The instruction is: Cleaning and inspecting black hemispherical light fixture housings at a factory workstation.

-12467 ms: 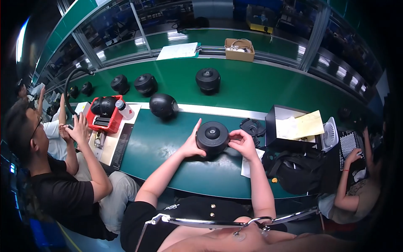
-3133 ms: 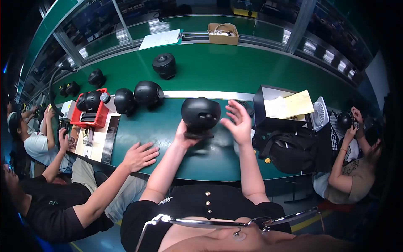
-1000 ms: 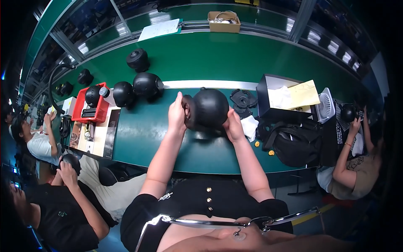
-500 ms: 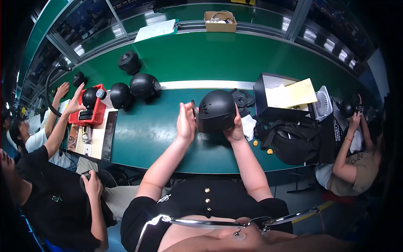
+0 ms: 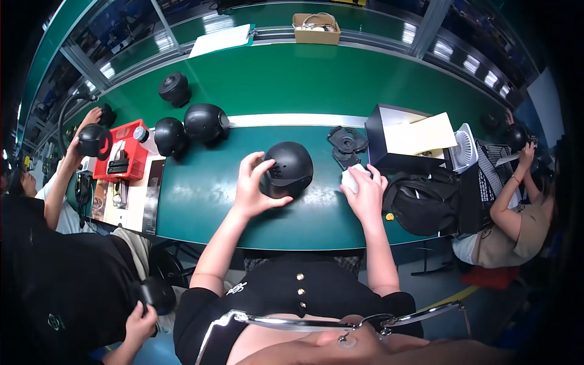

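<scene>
A black helmet [image 5: 289, 167] rests on the green table [image 5: 207, 207] in front of me. My left hand [image 5: 252, 185] cups its left side with fingers spread over the shell. My right hand [image 5: 365, 191] lies to the right of the helmet, on a small white object [image 5: 350, 178] at the table's surface. A black plastic helmet insert [image 5: 345, 143] lies just beyond that hand.
Two black helmets [image 5: 188, 128] stand at the left by a red tray [image 5: 121, 158]. An open dark box with yellow paper [image 5: 410, 137], a small white fan [image 5: 465, 149] and a black bag [image 5: 426, 204] crowd the right. Other people work at both sides.
The helmet has come down from between both my hands onto the table. My right hand has left it and moved right onto the white object. The person at left raised a helmet.
</scene>
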`<move>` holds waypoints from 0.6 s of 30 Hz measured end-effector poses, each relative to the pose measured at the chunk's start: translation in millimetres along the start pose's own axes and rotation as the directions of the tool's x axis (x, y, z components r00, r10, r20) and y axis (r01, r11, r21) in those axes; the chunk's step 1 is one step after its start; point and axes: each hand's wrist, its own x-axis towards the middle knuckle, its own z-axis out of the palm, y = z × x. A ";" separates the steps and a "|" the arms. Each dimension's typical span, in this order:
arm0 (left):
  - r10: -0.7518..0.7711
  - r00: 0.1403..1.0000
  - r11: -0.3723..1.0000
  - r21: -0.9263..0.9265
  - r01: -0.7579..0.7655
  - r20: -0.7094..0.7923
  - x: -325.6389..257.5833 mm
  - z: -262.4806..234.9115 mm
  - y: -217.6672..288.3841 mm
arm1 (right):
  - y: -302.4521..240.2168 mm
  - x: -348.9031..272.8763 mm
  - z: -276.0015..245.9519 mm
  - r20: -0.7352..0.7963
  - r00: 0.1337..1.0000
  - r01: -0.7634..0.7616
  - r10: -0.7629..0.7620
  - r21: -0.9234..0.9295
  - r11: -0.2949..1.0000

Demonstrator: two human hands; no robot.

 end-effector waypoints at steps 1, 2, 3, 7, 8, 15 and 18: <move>0.031 0.999 1.000 -0.008 -0.030 0.025 -1.8 1.0 -2.1 | 5.6 -5.1 2.1 0.041 0.999 0.040 -0.037 -0.074 0.996; 0.054 0.998 0.999 -0.007 -0.054 0.035 -0.4 1.1 0.3 | 14.7 -8.0 11.8 0.047 0.993 0.106 -0.104 -0.053 0.993; 0.055 0.998 0.998 -0.013 -0.054 0.037 -0.7 3.2 -1.4 | 22.8 -7.7 18.2 -0.016 0.986 0.166 -0.167 -0.053 0.985; 0.187 0.982 0.981 0.048 -0.188 0.022 -5.9 5.4 -3.0 | -8.1 18.9 8.8 -0.367 0.919 0.311 -0.147 0.440 0.842; 0.174 0.985 0.983 0.051 -0.175 0.021 -5.6 5.7 -1.9 | -21.1 18.6 8.5 -0.380 0.918 0.311 -0.112 0.517 0.797; 0.189 0.982 0.981 0.048 -0.188 0.002 -6.0 10.1 -5.0 | -67.7 13.3 43.4 -0.004 0.781 0.596 -0.625 0.306 0.742; 0.153 0.986 0.988 -0.009 -0.154 -0.062 -11.9 9.9 -10.8 | -75.6 33.8 37.4 -0.001 0.801 0.566 -0.599 0.327 0.757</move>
